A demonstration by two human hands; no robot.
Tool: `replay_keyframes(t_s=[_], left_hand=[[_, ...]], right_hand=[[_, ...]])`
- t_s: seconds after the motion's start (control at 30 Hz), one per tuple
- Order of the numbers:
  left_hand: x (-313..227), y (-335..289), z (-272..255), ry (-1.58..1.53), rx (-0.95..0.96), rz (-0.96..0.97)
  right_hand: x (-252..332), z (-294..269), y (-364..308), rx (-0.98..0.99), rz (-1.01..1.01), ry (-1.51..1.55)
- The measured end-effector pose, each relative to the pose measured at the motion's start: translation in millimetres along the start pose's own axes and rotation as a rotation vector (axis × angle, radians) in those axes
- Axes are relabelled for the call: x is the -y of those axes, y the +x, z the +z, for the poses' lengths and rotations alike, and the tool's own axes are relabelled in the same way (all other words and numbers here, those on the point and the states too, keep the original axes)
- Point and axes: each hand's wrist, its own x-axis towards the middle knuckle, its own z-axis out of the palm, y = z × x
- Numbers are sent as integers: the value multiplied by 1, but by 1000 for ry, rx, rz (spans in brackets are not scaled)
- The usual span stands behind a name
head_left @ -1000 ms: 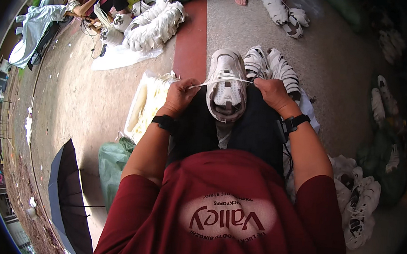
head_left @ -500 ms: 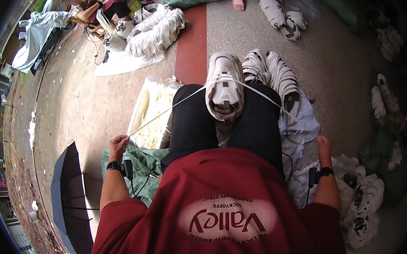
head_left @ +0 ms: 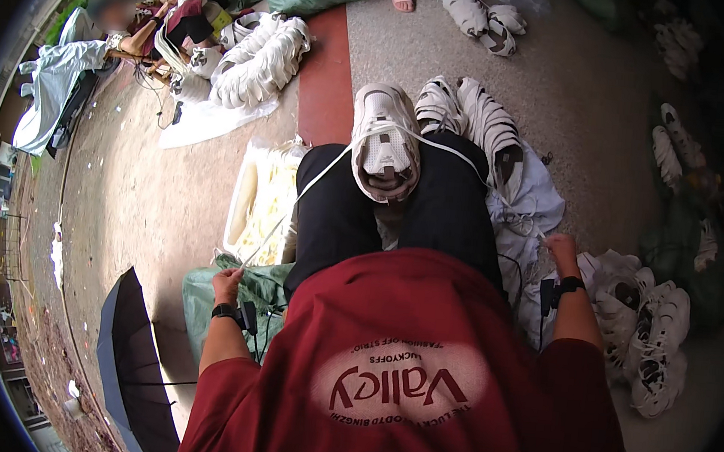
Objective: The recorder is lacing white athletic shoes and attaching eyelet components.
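A beige and white sneaker [head_left: 386, 142] rests between my knees, its heel opening toward me. From its upper, a white shoelace [head_left: 319, 179] runs out to both sides. My left hand [head_left: 226, 285], closed, pinches one end low on the left, beside a green sack [head_left: 201, 298]. On the right, my right hand [head_left: 561, 249] is closed on the other end, near a white plastic bag [head_left: 537, 198]. Both lengths of lace sag a little between shoe and hands.
A white box of pale laces [head_left: 243, 207] stands by my left knee. Stacked sneaker uppers [head_left: 484, 129] lie past my right knee, more [head_left: 660, 347] at far right. A dark umbrella [head_left: 131, 361] is at lower left. Another person [head_left: 150, 35] sits at upper left beside piled uppers [head_left: 260, 58].
Both hands have come inward toward the sneaker, the left one also lower. The lace, taut before, now hangs slacker. The whole view has shifted slightly.
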Motion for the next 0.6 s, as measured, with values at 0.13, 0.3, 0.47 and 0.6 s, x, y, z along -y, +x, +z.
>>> replay_keyframes(t_s=[0.13,0.3,0.47,0.6], left_hand=[[-117,-9,65,-532,350,-69],[-288,-65,125,-550,906,216],[-339,-68,178,-386,868,341],[-338,-61,192,-482,731,365]], right_hand=[[156,46,-6,465,-28,442],[296,122,-6,762,-402,449],[320,195,23,396,-650,317],[317,210,22,294,-551,621]])
